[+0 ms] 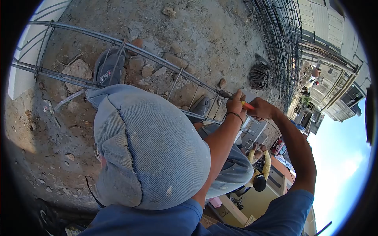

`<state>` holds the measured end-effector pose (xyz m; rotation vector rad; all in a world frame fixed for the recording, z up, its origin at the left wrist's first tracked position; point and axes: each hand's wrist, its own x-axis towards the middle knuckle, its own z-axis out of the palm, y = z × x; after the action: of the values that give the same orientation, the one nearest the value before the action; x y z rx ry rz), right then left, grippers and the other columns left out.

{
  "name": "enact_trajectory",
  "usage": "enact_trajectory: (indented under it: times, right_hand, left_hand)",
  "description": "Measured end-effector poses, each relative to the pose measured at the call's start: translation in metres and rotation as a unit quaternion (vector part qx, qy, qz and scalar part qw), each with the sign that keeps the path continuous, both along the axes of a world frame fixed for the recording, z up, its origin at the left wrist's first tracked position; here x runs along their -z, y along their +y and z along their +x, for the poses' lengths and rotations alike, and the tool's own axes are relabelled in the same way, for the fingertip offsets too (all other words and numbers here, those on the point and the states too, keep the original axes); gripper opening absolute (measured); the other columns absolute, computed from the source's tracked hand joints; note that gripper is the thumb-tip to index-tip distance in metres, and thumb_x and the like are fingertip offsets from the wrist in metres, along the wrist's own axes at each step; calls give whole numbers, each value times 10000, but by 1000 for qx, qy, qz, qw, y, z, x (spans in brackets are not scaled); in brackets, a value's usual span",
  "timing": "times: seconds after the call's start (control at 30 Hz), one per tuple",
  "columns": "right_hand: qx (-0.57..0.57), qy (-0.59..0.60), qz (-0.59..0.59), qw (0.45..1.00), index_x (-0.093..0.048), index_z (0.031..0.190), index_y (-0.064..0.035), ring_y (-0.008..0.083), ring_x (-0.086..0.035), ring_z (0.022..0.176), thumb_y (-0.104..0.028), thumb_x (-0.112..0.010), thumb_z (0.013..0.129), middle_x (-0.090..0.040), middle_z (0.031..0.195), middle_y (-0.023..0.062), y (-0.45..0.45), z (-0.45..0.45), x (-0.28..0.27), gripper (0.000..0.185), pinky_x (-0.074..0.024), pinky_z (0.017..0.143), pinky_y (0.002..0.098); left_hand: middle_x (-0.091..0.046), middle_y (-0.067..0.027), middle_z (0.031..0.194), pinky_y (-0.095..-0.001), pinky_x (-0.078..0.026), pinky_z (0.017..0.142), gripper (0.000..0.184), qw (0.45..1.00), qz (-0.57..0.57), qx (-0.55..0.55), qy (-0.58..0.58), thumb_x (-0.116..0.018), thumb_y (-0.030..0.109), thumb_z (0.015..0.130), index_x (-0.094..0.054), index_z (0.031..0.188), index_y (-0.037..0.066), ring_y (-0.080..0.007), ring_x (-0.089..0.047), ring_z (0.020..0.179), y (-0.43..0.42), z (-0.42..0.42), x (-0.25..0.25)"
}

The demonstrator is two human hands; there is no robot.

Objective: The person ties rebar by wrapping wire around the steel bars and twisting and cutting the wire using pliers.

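Observation:
My left hand (235, 105) is closed around a tool with a red and yellow handle (247, 105), whose dark metal end is against a long steel-bar frame. Just to the right, my right hand (261, 109) grips the handle's outer end, its fingers bent. The bar frame (157, 59), parallel bars joined by thin cross ties, runs from the upper left past my feet to my hands. A dark band circles my left wrist. My denim-covered knee (157, 145) fills the centre. The exact contact between tool and bars is too small to tell.
Wire-tied bar cages (275, 39) lie at the upper right beside a bundle of short rods (261, 76). Rocks (78, 74) dot the rough ground. A person in yellow sleeves and a dark cap (259, 183) sits at lower right; another person (315, 74) is farther off.

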<state>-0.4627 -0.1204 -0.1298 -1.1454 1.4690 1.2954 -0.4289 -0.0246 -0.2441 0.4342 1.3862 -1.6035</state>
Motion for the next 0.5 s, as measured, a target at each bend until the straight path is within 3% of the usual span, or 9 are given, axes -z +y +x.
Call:
enact_trajectory:
  times: [0.03, 0.1, 0.13, 0.2, 0.27, 0.3, 0.33, 0.43, 0.5]
  right_hand:
    - [208, 16, 39, 977, -659, 813, 40, 140, -516, 438, -109, -669, 809, -577, 617, 60, 2, 0, -2, 150, -421, 395, 286]
    - [223, 7, 31, 974, -653, 809, 48, 146, -537, 446, -101, -677, 801, -582, 615, 71, 10, 5, -5, 151, -435, 400, 290]
    - [237, -3, 22, 971, -647, 806, 56, 152, -557, 454, -93, -685, 793, -587, 613, 82, 13, 7, -6, 154, -448, 406, 293]
    - [150, -31, 38, 988, -637, 831, 49, 185, -601, 471, -114, -702, 799, -608, 627, 116, 21, 17, -7, 178, -477, 412, 301]
    - [-124, 9, -53, 991, -631, 967, 43, 246, -681, 603, -129, -692, 801, -643, 694, 168, 38, 37, -14, 246, -546, 498, 340]
    - [-415, -6, -151, 897, -596, 1102, 25, 268, -670, 705, -147, -653, 846, -656, 854, 175, 54, 20, -6, 313, -533, 580, 361]
    - [-414, -6, -152, 897, -596, 1102, 25, 268, -670, 705, -147, -653, 846, -656, 854, 175, 65, 5, -8, 313, -533, 580, 361]
    - [-695, -114, -363, 610, -577, 1032, -4, 232, -570, 768, -205, -551, 916, -587, 1007, 103, 80, 20, -16, 234, -437, 634, 348]
    - [-701, -100, -360, 607, -575, 1034, 0, 233, -569, 776, -204, -550, 919, -589, 997, 100, 77, 8, -10, 236, -435, 639, 343]
  left_hand:
    - [-623, -74, 941, -353, -540, 714, 204, 999, 25, 23, 2, -645, 195, 964, -591, 1004, 3, -196, -652, 832, -1, -4, 2]
    - [-613, -69, 965, -354, -540, 720, 210, 998, 50, 47, 3, -648, 180, 961, -585, 1040, -4, -194, -650, 851, -5, -2, 3]
    - [-604, -67, 952, -349, -539, 722, 218, 990, 60, 125, -21, -638, 173, 967, -564, 1059, -11, -189, -646, 850, -9, -2, 3]
    - [-595, -64, 938, -345, -539, 725, 228, 976, 67, 203, -45, -628, 167, 974, -543, 1078, -17, -183, -641, 849, -11, -1, 0]
    - [-599, -72, 881, -322, -534, 636, 268, 978, 98, 173, -67, -607, 193, 989, -503, 1083, -35, -183, -625, 744, -10, -8, 1]
    - [-599, -72, 881, -322, -534, 636, 268, 978, 96, 173, -68, -607, 193, 989, -503, 1083, -35, -183, -625, 744, -11, -13, 4]
    - [-609, -79, 852, -314, -525, 586, 273, 984, 86, 140, -69, -601, 204, 993, -503, 1071, -38, -184, -612, 683, -11, -19, 7]
    - [-632, -94, 812, -303, -508, 505, 289, 988, 82, 128, -41, -600, 226, 995, -508, 1057, -41, -186, -596, 590, -20, -15, 8]
    - [-662, -101, 807, -295, -509, 491, 308, 984, 86, 157, -28, -639, 274, 979, -553, 987, -21, -178, -608, 579, -23, -8, 3]
